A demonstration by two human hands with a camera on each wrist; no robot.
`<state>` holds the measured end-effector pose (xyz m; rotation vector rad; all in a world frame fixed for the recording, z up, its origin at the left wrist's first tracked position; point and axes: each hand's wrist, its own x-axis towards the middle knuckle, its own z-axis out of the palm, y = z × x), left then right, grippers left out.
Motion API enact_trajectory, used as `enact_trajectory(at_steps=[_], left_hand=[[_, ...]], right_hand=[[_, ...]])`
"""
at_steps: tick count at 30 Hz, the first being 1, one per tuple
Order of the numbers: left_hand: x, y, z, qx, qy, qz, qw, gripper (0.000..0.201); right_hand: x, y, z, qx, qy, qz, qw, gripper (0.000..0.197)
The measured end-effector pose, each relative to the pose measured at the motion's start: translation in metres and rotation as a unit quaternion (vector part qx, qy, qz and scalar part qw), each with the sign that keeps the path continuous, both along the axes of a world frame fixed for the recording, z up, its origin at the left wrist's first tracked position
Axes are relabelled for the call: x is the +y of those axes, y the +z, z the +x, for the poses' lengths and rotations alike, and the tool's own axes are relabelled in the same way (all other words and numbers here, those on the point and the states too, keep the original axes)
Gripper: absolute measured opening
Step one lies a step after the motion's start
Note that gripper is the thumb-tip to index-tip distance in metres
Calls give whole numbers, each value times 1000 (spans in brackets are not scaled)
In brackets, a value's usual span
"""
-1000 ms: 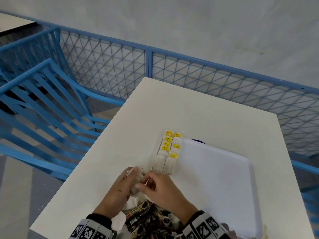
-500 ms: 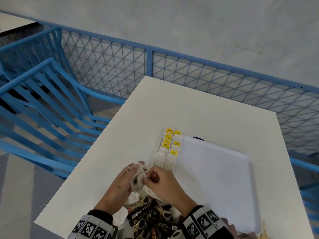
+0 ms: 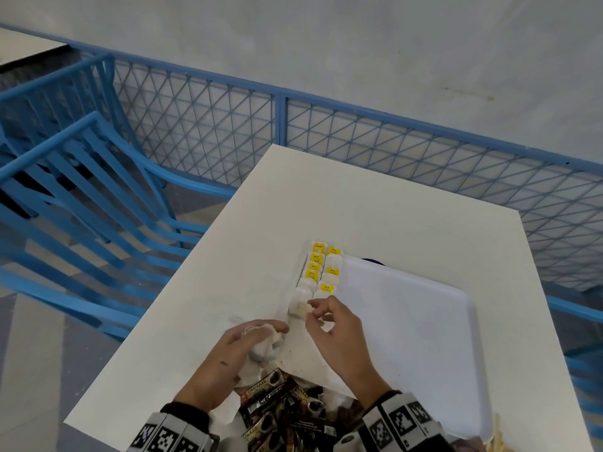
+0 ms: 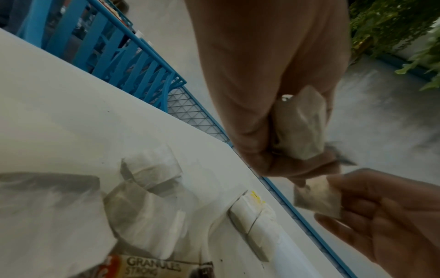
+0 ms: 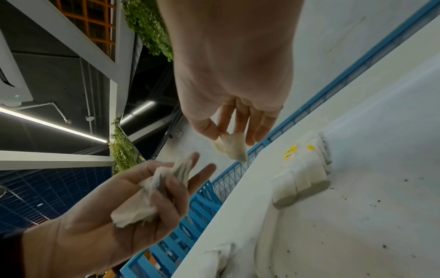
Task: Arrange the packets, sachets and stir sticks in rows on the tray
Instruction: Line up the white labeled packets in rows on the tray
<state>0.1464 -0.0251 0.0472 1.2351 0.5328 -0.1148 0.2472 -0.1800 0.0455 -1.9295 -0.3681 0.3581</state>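
A white tray (image 3: pixel 408 321) lies on the white table, with two rows of yellow-tagged tea bags (image 3: pixel 321 272) along its left edge. My right hand (image 3: pixel 315 309) pinches a single tea bag (image 3: pixel 302 309) just above the near end of those rows; the right wrist view shows this tea bag (image 5: pixel 231 145) between thumb and fingers. To the left and nearer, my left hand (image 3: pixel 261 337) grips a bunch of tea bags (image 3: pixel 266 347), the same bunch (image 4: pixel 300 127) in the left wrist view. Dark coffee sachets (image 3: pixel 280 409) lie heaped between my wrists.
Loose tea bags (image 4: pixel 152 173) lie on the table by the tray's near left corner. Pale stir sticks (image 3: pixel 499 435) poke in at the bottom right. A blue mesh fence (image 3: pixel 280 125) runs behind the table, and a blue chair (image 3: pixel 98 197) stands to its left.
My hands were together over the bunch. The right hand has drawn one tea bag away and moved forward to the near end of the rows; the left hand stayed back with the rest.
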Motion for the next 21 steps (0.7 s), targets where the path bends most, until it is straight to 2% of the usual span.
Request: enact_trajectory(at_steps=[4,7,10,13,15,18,21], left_hand=[[-8,8,6,-11,-3,-54,998,33],[-8,12,7,-34,5,-54,998,35],[-7,14,5,-43,-1,-60,997,39],[-5,10,5,-28,5,-60,998,40],[-2,5,4,-14,7,-52,999,38],[1,4,1,5,-17,-35,999,38],[2,8,-1,-1,-42,-5,999,47]], right_hand=[[3,-1,-8,-39,64,10,997,20],[2,-4,-11,-70,106,17,992,2],[0,-4,-10,-98,130,13,987,14],[-2,-4,-10,-96,151,28,984,18],[-3,-5,-9,-60,145,52,986,17],[-3,-6,-4,57,86,85,991,16],[-2,-7,5,146,53,39,987,8]])
